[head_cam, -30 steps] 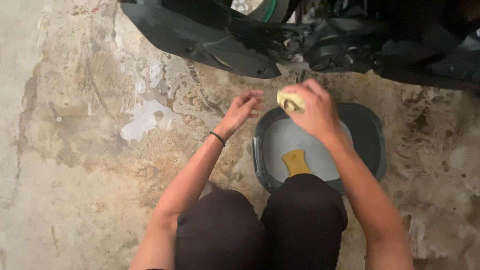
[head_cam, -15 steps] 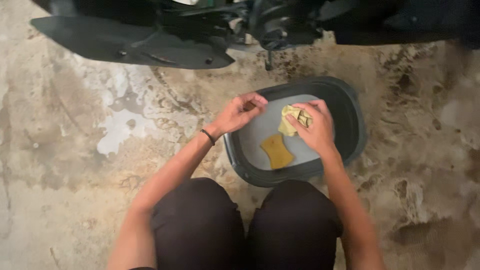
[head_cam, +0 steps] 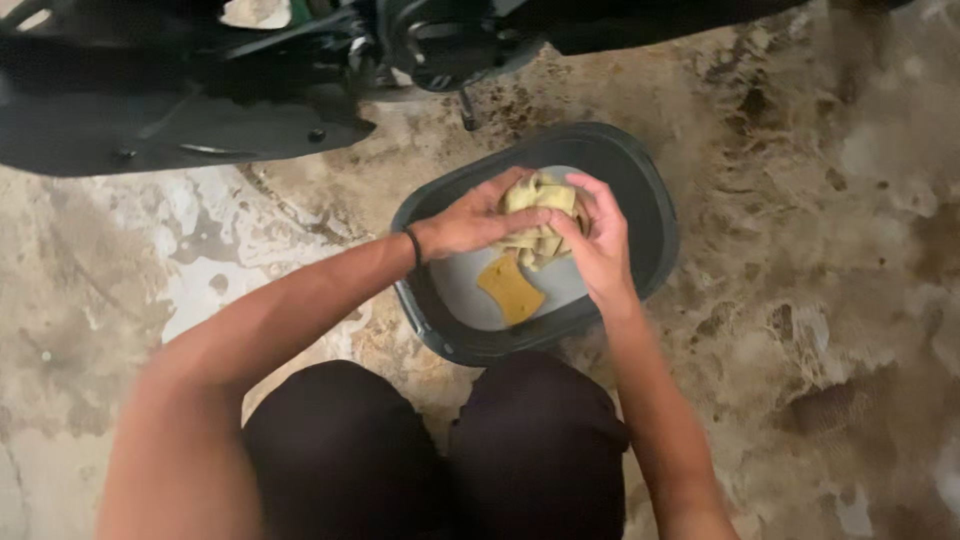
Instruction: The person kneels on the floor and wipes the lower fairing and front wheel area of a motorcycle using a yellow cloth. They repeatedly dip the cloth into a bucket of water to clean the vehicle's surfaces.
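Note:
Both hands meet over a dark grey basin (head_cam: 655, 215) of soapy water on the wet concrete floor. My left hand (head_cam: 470, 222), with a black band on its wrist, and my right hand (head_cam: 597, 243) grip a crumpled yellow cloth (head_cam: 542, 210) between them, just above the water. A yellow sponge (head_cam: 510, 289) floats in the basin below the hands, touching neither.
Black bodywork of a scooter (head_cam: 200, 90) fills the top of the view, its stand (head_cam: 466, 108) just behind the basin. Wet, foamy patches (head_cam: 200, 250) spread on the stained floor to the left. My knees (head_cam: 440, 450) are close under the basin.
My left hand has moved right, from the basin's rim onto the cloth, so both hands now hold it. The view has shifted, bringing the basin nearer the centre.

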